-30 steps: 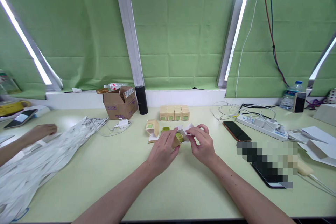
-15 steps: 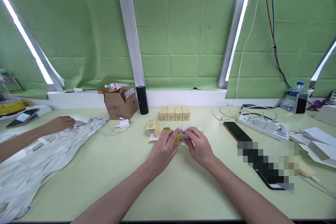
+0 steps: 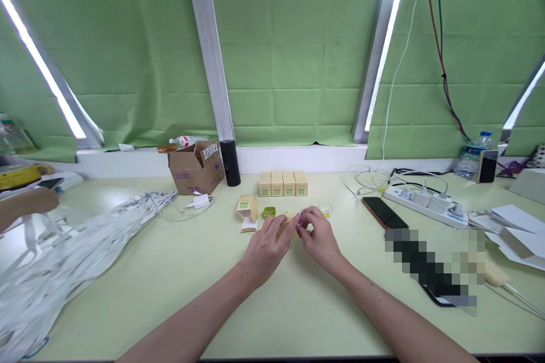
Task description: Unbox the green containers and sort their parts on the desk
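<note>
My left hand and my right hand meet at the middle of the pale green table, fingers closed around a small tan carton that is mostly hidden between them. A green lid lies just behind my left fingers. An open tan carton with a green label stands to the left of it. A small clear cup sits just behind my right hand. Several closed tan cartons stand in a row further back.
A brown cardboard box and black cylinder stand at the back left. White strips cover the left, where another person's hand works. A phone, power strip and cables lie to the right.
The white flaps seen open between my hands are folded in and my hands have closed together on the carton. The other person's hand has pulled back to the far left.
</note>
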Demonstrator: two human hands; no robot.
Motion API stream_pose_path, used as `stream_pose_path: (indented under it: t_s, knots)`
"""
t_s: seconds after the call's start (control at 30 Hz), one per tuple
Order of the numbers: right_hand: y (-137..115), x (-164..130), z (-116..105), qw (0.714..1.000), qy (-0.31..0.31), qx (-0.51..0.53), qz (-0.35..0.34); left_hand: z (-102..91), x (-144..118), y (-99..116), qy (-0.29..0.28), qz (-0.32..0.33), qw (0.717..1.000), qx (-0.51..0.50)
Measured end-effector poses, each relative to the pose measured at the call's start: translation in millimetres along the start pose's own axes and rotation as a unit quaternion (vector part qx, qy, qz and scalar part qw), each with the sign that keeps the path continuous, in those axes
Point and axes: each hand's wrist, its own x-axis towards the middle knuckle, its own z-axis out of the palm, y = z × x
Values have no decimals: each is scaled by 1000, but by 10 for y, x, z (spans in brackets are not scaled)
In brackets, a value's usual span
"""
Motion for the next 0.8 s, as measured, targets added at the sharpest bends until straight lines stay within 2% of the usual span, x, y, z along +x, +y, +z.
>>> stream_pose_path:
  t_s: [0.33,0.63,0.73,0.8]
  knots:
    - [-48,19,-50,981,23,159,106,-14,-7,-65,17,-48,999,-6]
    - [-25,92,-69,947,81,277,141,11,5,-129,41,-70,996,-23]
    - [-45,116,-96,938,103,301,136,21,4,-211,52,-103,993,-39]
    - [-54,113,-111,943,96,296,119,28,2,-282,71,-144,985,-66]
